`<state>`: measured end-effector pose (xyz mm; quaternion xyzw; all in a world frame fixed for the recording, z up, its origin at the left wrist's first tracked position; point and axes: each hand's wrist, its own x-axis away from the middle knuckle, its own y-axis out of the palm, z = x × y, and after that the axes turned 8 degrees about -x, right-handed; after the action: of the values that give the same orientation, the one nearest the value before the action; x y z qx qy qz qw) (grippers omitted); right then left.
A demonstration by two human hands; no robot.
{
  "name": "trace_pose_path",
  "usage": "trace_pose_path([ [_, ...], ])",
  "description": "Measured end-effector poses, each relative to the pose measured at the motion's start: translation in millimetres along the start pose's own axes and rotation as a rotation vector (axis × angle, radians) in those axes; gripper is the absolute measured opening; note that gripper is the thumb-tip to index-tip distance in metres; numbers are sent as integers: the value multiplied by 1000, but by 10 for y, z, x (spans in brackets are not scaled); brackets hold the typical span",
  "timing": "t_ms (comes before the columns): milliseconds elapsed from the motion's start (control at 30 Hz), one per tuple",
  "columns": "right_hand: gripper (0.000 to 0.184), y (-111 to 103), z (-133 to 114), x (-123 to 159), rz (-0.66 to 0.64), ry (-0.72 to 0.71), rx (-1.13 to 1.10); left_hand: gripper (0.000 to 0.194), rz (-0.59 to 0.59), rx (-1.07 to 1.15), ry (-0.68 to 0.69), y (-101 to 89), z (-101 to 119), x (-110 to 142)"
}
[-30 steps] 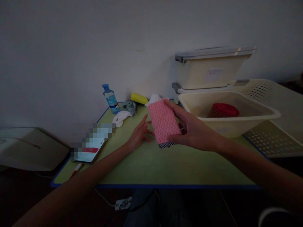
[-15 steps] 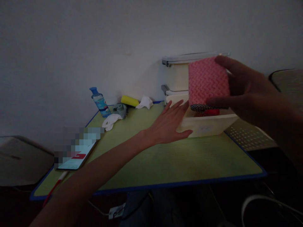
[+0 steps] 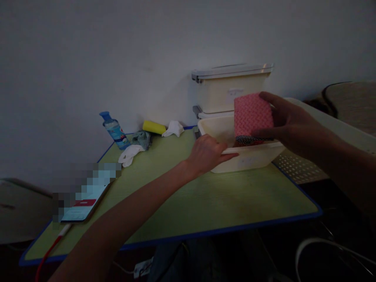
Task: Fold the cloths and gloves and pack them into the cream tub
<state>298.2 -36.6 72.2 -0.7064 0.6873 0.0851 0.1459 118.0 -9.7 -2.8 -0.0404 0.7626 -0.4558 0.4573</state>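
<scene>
My right hand point(image 3: 289, 121) grips a folded pink textured cloth point(image 3: 252, 113) with a black-and-white checked lower edge, fingers on top and thumb along its near side. It holds the cloth upright over the cream storage bin point(image 3: 249, 158), its bottom dipping below the bin's front rim. Something red shows just under the cloth, mostly hidden. My left hand point(image 3: 205, 154) is closed on the bin's front left rim, fingers curled over the edge and thumb along the outside.
Behind the bin stands a lidded cream box point(image 3: 232, 94). Along the table's point(image 3: 211, 211) back left lie a blue bottle point(image 3: 114, 131), a yellow roll point(image 3: 154, 127), a grey cloth point(image 3: 141, 139) and white cloths point(image 3: 174, 129). A tablet point(image 3: 88, 199) with a red cable point(image 3: 48, 252) lies front left.
My right hand has lowered the pink cloth toward the bin. My left hand, spread over the rim before, has curled its fingers around it. The view has shifted slightly.
</scene>
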Motion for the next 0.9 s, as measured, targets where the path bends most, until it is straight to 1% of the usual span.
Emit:
trace_pose_path([
  [100,99,8,-4,1,-17,21,-2,58,47,-39,17,-19,-10,66],
  [167,97,11,-7,8,-32,25,-1,57,84,-45,37,-70,-24,136],
  [267,94,20,-9,25,-65,29,14,55,143,-24,70,-200,-41,273],
  [367,97,35,-8,43,-107,55,38,48,210,-12,116,-368,-34,423],
  [433,96,44,-12,54,-159,70,40,44,231,-11,141,-473,-14,511],
  [500,91,54,-24,62,-237,66,34,42,227,-8,140,-555,17,578],
  [567,83,71,-40,70,-325,56,36,41,221,-4,132,-608,51,620],
  [633,79,99,-50,75,-383,56,61,40,206,-1,122,-635,80,641],
  [700,81,137,-45,74,-409,65,128,39,189,6,118,-643,99,653],
  [767,87,191,-24,67,-439,65,224,38,187,16,120,-641,108,662],
  [833,94,265,9,55,-499,84,344,37,188,23,119,-637,110,671],
  [900,98,363,59,42,-577,132,481,36,180,36,118,-635,110,675],
])
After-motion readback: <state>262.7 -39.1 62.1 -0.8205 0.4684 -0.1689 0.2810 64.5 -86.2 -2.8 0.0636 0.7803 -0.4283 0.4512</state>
